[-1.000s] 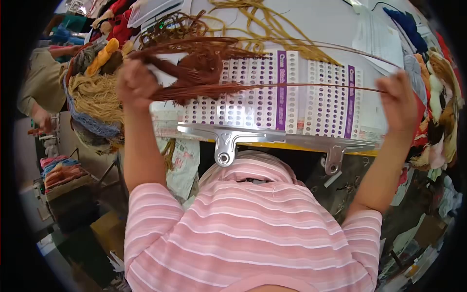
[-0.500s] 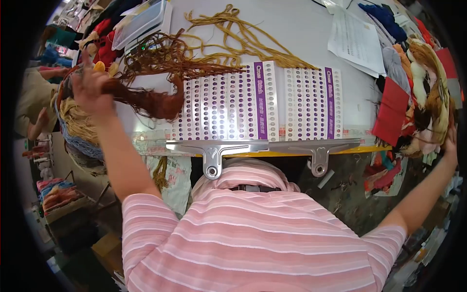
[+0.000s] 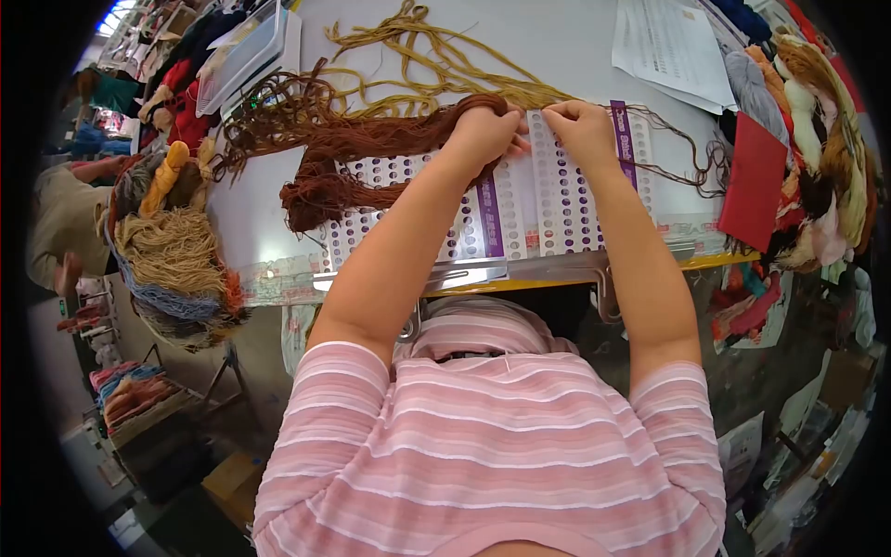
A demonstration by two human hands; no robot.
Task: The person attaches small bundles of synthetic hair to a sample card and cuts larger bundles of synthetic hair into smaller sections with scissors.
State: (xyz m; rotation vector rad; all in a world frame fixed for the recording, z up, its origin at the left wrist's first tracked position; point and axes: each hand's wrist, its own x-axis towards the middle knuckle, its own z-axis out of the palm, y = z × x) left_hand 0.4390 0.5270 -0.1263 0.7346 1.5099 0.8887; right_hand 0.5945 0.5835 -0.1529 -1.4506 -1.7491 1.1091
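Two perforated cards point(image 3: 569, 223): white, each with a purple printed strip; side by side on the surface point(image 3: 557, 42), the left one partly covered by yarn and forearm.
Brown skein point(image 3: 371, 135): runs leftward from the left hand point(image 3: 478, 137) across the left card; a second, lower length ends in a bunched tuft beyond that card's left side.
Left-hand fingers: curled, grasping the looped end of the skein; yarn lies over the hand.
Right hand point(image 3: 583, 135): above the right card, just beside the left hand; fingers bent into a pinch. Cannot tell whether a strand is between the tips.
Thin brown strands point(image 3: 682, 167): loose and wavy, extending right from beside the right hand.
Dark brown yarn point(image 3: 269, 107): tangled, adjoining the skein at upper left.
Olive yarn point(image 3: 418, 60): spread beyond both hands.
Metal clips point(image 3: 455, 276): at the near edge, partly hidden by the forearms.
Right side: red card point(image 3: 752, 176) beside hanging mixed yarn point(image 3: 807, 139); printed papers point(image 3: 664, 51) farther back.
Left side: multicoloured yarn bundle point(image 3: 176, 246) at the edge; clear plastic box point(image 3: 243, 65) behind.
Far left: another person's hand point(image 3: 67, 274), unclear.
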